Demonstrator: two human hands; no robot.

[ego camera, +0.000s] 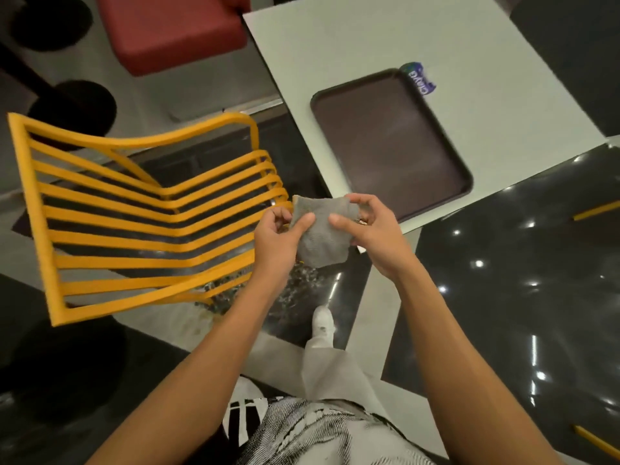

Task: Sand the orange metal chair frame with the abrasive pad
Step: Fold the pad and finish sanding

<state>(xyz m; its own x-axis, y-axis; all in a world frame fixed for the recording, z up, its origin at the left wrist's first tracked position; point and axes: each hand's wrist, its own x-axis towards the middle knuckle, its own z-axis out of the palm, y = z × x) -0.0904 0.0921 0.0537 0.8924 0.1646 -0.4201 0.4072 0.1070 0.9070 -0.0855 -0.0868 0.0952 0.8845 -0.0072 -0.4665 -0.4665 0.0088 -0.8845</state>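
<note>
Closest in, at 6 o'clock, the person's patterned black-and-white shirt (302,431) fills the bottom edge. One pale trouser leg (330,367) runs up from it to a white shoe (322,323) on the glossy dark floor (503,280).

Both bare forearms reach up toward the middle. The left hand (276,234) pinches the left edge of the grey abrasive pad (322,241), thumb laid over its face and fingers curled in. The right hand (370,229) grips the pad's right side, thumb pressed on the face and fingers hooked round the top corner. So both hands are closed on the pad, which hangs between them, slightly crumpled, at the centre.

The orange chair frame (151,213) spreads out toward 9 o'clock, its slatted seat and back facing up. The pad's upper left corner overlaps the slat ends, but I cannot tell whether it touches them.

Toward 1 o'clock a white counter (369,38) carries a dark tray (389,142). A blue packet (417,78) lies against the tray's far corner. It has white lettering, too blurred to read.

At 11 o'clock, farthest off, stands a red cushioned seat (174,31).
</note>
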